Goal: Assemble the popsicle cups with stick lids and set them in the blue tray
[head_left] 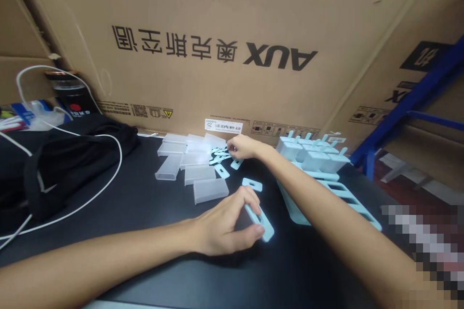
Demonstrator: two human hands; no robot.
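Observation:
My left hand (226,227) pinches a light-blue slotted plate (267,229) between thumb and fingers, low over the black table. My right hand (243,146) reaches to the far side, its fingers curled at a small pile of light-blue sticks (218,158); its fingertips are partly hidden, and I cannot make out what they grip. Another slotted plate (257,186) lies flat just beyond my left hand, and more lie by the pile. Left of the pile are several frosted clear ice pop mould sleeves (210,190), lying on their sides.
A light-blue ice pop mould stand (297,215) with several stick-topped moulds (317,161) stands at right, beside my right forearm. A large cardboard box (217,87) walls the back. Black cloth (83,154), white cables (118,174) and a dark jar (72,96) occupy the left; a blue metal frame (409,91) rises at right.

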